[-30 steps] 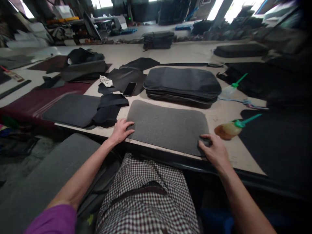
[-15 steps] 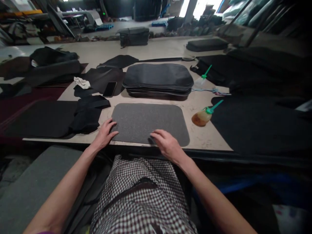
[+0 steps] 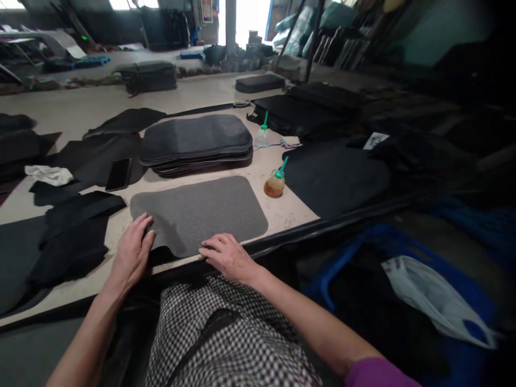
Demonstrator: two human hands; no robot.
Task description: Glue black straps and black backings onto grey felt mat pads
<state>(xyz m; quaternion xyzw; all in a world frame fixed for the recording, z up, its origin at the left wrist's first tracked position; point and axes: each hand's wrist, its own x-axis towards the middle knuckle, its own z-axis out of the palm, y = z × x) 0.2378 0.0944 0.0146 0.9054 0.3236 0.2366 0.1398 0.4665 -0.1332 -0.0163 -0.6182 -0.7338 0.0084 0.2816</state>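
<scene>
Broadly, the pale tabletop spreads wide under many dark cut pieces, its near edge trimmed in black. On its right part lies a large black sheet, flat and matte. Further back sits a stack of mats, rounded rectangles piled evenly, which suggests a good number are already finished. In front of it lies a single grey mat, felt-like and speckled, with rounded corners; it rests flat near the tabletop's front edge, except at its near left corner, which looks lifted or notched over a dark gap. The left hand lies spread and flat at that left edge, fingers relaxed, clasping nothing. The right hand presses palm down on the near edge, likewise gripping nothing. So this mat seems only laid out, work on it barely begun. Beside it stands a small amber bottle with a green nozzle, and left of the stack lies a black phone.
</scene>
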